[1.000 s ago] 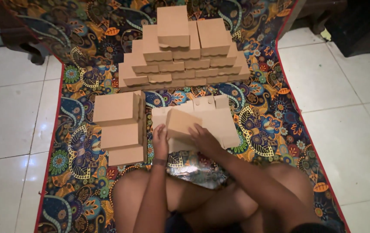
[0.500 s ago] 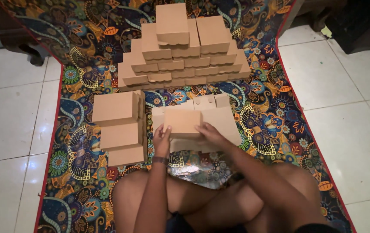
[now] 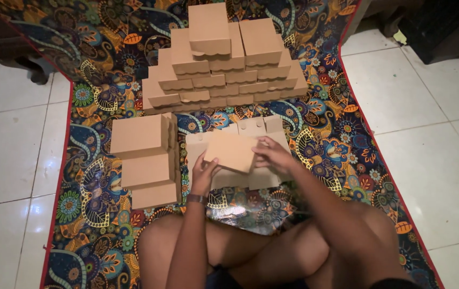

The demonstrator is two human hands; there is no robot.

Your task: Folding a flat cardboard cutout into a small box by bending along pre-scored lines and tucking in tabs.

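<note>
Both hands grip one box (image 3: 232,151): left hand (image 3: 204,172) on its left end, right hand (image 3: 272,155) on its right, mid-mat (image 3: 342,128), above flat blanks (image 3: 251,128). Box pile (image 3: 221,59) at far edge.

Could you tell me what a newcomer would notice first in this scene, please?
The eye goes first to the tall heap of folded brown cardboard boxes at the far end of the bright patterned mat. Nearer, the left hand and right hand hold a brown box between them over flat cardboard blanks. A shorter stack of boxes stands just left of the hands.
</note>
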